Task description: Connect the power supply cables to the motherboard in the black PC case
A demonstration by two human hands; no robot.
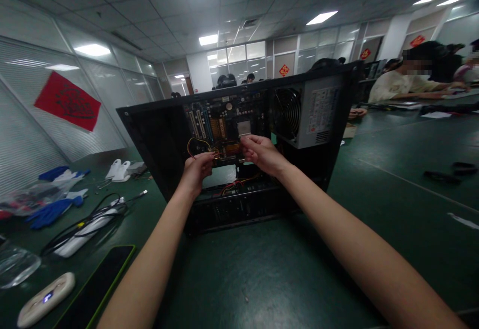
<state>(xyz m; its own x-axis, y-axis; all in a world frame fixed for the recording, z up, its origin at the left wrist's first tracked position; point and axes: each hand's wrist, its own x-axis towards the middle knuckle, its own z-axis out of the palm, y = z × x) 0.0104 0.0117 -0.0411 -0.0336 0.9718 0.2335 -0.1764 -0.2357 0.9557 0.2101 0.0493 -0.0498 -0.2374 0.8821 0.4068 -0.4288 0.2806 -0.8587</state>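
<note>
An open black computer case (239, 208) stands on the green table, its inside facing me. My left hand (198, 169) is at the lower left of the motherboard (234, 112), its fingers pinched together by thin coloured wires (197, 140); what lies between the fingertips is too small to tell. Just below the silver square chip (244, 128), my right hand (264, 153) is closed in a pinch at the board's lower middle, and its fingertips hide what they hold, if anything. The grey power supply (318, 109) with its round fan sits at the upper right of the case.
On the left of the green table (239, 279) lie a phone (99, 286), a white oval device (47, 299), a power strip (90, 227) with black cable, blue gloves (56, 212) and a clear container (17, 264). A person (396, 84) sits at the far right.
</note>
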